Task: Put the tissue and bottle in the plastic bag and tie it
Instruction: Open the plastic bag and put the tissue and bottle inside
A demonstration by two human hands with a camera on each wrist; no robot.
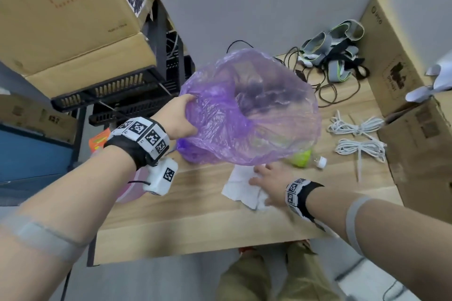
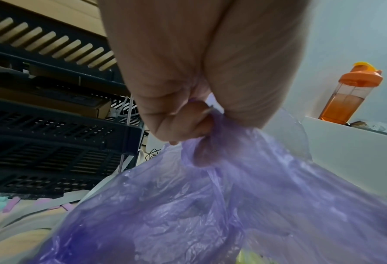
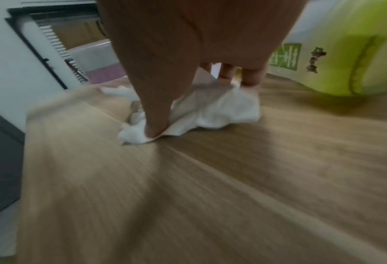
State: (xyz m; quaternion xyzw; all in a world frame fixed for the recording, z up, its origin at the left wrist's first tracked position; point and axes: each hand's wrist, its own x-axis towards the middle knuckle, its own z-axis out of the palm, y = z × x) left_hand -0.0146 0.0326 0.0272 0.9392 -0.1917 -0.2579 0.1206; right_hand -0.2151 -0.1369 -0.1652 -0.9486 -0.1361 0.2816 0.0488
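Wooden table [image 1: 195,222] against a grey wall, cardboard boxes [image 1: 61,19] stacked at left and right, black crates [image 1: 117,90] on a rack, white cables [image 1: 357,139] coiled near the right edge. Above the table, a purple plastic bag [image 1: 252,110], billowed open, its rim bunched in the curled fingers of the left hand [image 1: 179,117]. Below the bag, lying on its side on the wood, a green-labelled bottle [image 1: 305,157] with a white cap, partly covered by the bag. Just in front of it, a crumpled white tissue [image 1: 242,188] on the table, under the right hand [image 1: 274,183]. There, thumb and fingertips [image 3: 156,128] pressed down on the tissue, gathering it. Orange drinking bottle [image 2: 348,94] on a white ledge behind.
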